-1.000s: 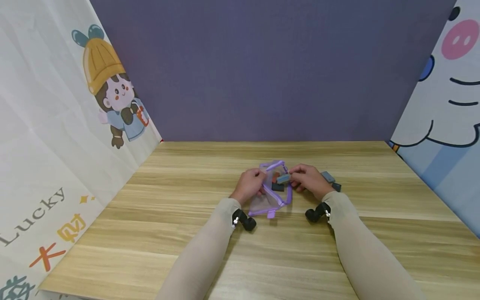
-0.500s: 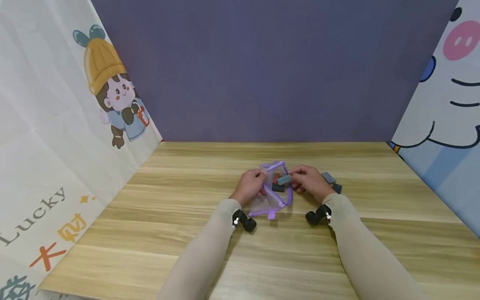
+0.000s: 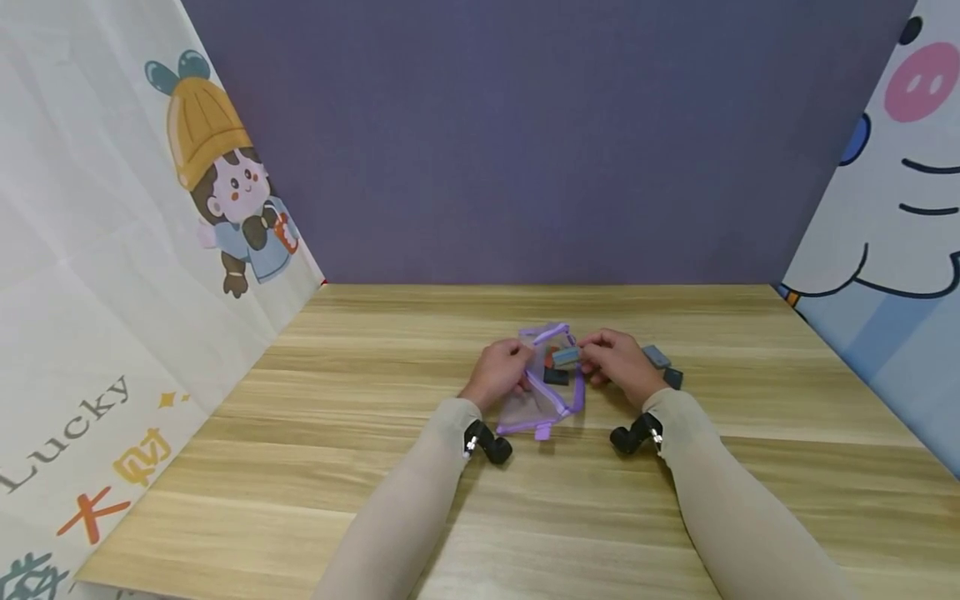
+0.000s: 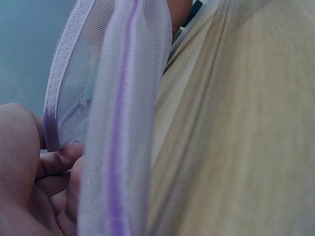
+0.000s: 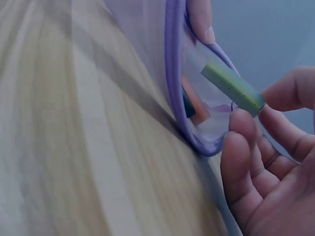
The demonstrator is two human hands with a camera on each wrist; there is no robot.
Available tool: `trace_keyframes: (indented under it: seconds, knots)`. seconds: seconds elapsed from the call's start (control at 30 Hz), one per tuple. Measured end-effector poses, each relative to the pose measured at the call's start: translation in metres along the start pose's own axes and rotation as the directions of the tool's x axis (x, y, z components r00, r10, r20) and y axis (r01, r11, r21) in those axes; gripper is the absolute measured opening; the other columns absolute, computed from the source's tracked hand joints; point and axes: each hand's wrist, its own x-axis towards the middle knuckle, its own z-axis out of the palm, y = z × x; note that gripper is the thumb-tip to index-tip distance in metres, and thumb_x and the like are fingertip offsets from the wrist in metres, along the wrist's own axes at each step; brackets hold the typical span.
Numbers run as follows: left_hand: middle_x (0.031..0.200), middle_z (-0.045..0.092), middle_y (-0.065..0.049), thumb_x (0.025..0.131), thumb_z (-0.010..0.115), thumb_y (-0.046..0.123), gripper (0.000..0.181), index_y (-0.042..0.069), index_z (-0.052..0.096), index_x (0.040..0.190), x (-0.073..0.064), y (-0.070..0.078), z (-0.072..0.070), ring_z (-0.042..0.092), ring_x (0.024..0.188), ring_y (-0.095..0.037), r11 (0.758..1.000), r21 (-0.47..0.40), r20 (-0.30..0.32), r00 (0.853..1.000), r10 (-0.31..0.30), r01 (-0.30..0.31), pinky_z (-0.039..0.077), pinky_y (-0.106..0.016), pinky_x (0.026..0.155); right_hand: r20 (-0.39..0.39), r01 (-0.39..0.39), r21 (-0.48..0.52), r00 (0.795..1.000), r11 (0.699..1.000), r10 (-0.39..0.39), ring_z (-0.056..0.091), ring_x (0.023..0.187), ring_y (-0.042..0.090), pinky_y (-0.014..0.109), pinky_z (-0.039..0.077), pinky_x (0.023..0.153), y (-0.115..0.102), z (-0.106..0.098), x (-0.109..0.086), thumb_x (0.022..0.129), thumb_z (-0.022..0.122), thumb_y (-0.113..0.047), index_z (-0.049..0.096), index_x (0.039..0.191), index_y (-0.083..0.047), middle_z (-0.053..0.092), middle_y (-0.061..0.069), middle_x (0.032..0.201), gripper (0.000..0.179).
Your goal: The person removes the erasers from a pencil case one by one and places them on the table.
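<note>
Pouch (image 3: 527, 407), on the desk (image 3: 300, 433) with its edge pinched by the left hand (image 3: 498, 367), already contains orange (image 5: 197, 102) and black blocks (image 3: 556, 377), while the right hand (image 3: 618, 362) pinches a green block (image 5: 234, 88) at its mouth and two others (image 3: 656, 357), seemingly left to do, lie outside.

A screened-off booth, by its look: a wood-grain bench (image 3: 337, 400) with a plain purple-grey panel (image 3: 525, 142) along the far side, a white cloth (image 3: 75, 208) lettered "Lucky" on the left, and a cartoon-printed sheet (image 3: 885, 242) on the right. The wider room cannot be told.
</note>
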Motion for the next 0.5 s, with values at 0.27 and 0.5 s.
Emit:
trace_keyframes:
  seconds: [0.27,0.5]
  knots:
    - [0.07,0.066,-0.008,0.102,0.055,0.03,0.025,0.011,0.067,0.092,-0.0015,0.0017,-0.0008,0.062,0.056,-0.017,1.0,0.005,-0.001,1.0,-0.004,0.004,0.055,-0.03,0.05,-0.003,0.026,0.012,1.0,1.0,-0.026,0.063,0.082,0.024,0.034,0.057,0.064,-0.0028,0.0025,-0.0036,0.095,0.06,-0.014,0.061,0.124,-0.001,0.065,0.021,0.101,0.032]
    - [0.07,0.066,-0.008,0.101,0.055,0.029,0.024,0.011,0.067,0.091,-0.0013,0.0026,0.0,0.062,0.056,-0.017,1.0,0.018,0.002,1.0,-0.004,0.004,0.055,-0.03,0.051,-0.018,0.066,0.052,0.998,0.996,-0.065,0.062,0.074,0.019,0.033,0.057,0.062,-0.0002,-0.0013,-0.0063,0.097,0.059,-0.015,0.065,0.125,-0.002,0.065,0.027,0.1,0.031]
